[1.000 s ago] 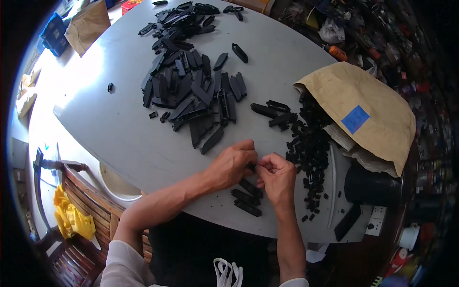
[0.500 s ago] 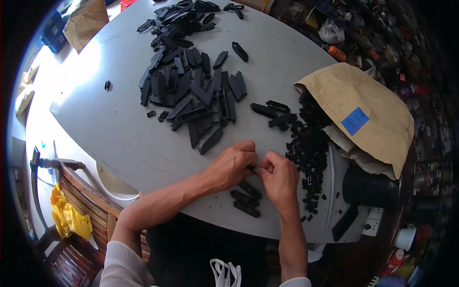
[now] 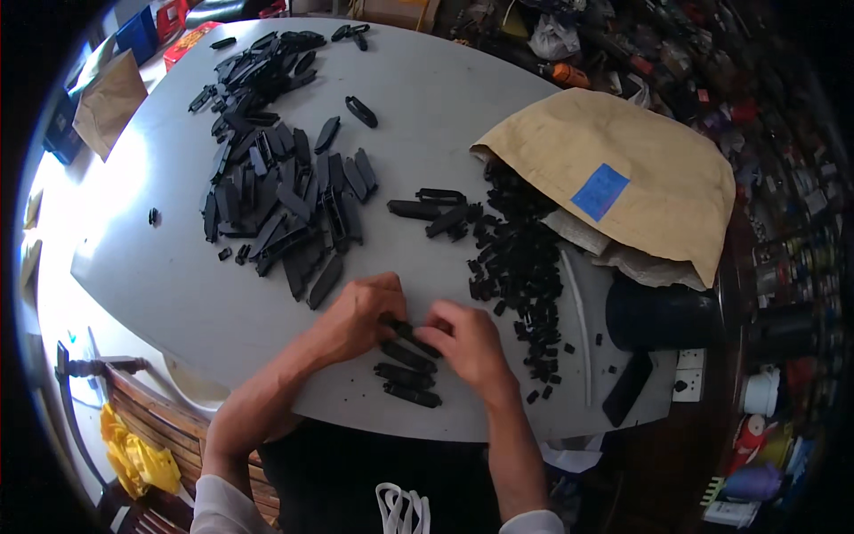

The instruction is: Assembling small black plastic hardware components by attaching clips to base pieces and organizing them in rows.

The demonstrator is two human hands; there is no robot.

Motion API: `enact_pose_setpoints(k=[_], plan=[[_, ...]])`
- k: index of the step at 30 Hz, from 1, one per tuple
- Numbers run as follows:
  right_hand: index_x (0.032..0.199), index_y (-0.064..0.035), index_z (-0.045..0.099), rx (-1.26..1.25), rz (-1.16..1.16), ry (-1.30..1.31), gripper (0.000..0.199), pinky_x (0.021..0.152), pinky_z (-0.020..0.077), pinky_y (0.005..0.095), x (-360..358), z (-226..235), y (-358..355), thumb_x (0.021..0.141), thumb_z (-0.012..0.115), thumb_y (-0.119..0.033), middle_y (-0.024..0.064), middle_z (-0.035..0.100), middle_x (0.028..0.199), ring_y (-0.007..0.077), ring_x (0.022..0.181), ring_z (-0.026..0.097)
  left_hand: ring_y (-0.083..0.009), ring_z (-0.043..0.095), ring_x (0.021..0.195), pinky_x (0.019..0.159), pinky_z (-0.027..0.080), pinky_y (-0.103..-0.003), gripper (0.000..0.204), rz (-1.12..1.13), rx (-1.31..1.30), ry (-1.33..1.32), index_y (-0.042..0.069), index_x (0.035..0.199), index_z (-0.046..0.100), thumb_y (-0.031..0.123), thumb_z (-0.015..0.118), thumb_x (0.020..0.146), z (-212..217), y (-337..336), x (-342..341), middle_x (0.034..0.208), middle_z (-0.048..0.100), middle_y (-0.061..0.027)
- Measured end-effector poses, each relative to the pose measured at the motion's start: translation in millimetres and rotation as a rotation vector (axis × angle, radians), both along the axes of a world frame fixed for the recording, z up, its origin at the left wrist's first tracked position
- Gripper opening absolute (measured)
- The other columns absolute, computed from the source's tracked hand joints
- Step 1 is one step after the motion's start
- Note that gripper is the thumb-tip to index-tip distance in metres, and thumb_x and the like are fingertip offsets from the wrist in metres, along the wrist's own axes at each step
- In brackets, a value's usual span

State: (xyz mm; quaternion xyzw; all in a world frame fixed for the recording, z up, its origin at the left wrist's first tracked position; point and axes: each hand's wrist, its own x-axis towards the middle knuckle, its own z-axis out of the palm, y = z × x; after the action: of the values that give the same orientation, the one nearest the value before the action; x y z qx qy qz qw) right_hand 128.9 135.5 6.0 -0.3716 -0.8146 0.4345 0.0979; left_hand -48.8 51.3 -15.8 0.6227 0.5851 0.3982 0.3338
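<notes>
Both hands over one black piece, stock fanned out ahead

Left hand (image 3: 363,313): fingers curled in, apparently pinching the near end of a dark piece (image 3: 412,336) low over the table (image 3: 436,98). Grip looks like a steadying one, leaving the far end exposed. Right hand (image 3: 467,347): thumb and fingertips at that far end, blurred; cannot tell whether they pinch it or only touch. The piece slants between the two hands, close to the person's body, likely for sight and short reach.

Just below it, three more long pieces (image 3: 407,396) lie side by side, roughly parallel; set close to the hands, perhaps to keep them apart from the rest.

Ahead and left, a loose heap (image 3: 271,200) of long black pieces, overlapping every which way. Right of the hands, small black bits (image 3: 520,285) spread from the mouth of a tan bag (image 3: 658,169) lying on its side; this looks like spilling for easy picking, on the right hand's side. A few long pieces (image 3: 436,214) lie by the bits' left edge. Pale strip (image 3: 576,325) right of the bits, dark slab (image 3: 628,388) near the table's edge
</notes>
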Motion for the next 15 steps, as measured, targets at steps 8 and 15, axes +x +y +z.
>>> enact_pose_setpoints(k=[8, 15], plan=[[0.095, -0.0017, 0.064, 0.645, -0.216, -0.186, 0.021, 0.069, 0.0501, 0.0359, 57, 7, 22, 0.075, 0.069, 0.002, 0.0121, 0.059, 0.091, 0.0288, 0.081, 0.061, -0.0303, 0.061, 0.081, 0.072, 0.05, -0.039, 0.021, -0.21, -0.035, 0.278, 0.004, 0.087, 0.066, -0.004, 0.071, 0.068, 33, -1, -19, 0.088, 0.058, -0.0115], [0.081, -0.0029, 0.052, 0.879, -0.113, -0.31, 0.012, 0.065, 0.0485, 0.0402, 52, -7, 27, 0.079, 0.063, -0.001, 0.0114, 0.047, 0.084, 0.0283, 0.083, 0.055, -0.0325, 0.06, 0.085, 0.071, 0.049, -0.042, 0.015, 0.298, 0.113, 0.518, 0.004, 0.089, 0.062, 0.01, 0.067, 0.077, 21, 83, 7, 0.091, 0.059, -0.0126]])
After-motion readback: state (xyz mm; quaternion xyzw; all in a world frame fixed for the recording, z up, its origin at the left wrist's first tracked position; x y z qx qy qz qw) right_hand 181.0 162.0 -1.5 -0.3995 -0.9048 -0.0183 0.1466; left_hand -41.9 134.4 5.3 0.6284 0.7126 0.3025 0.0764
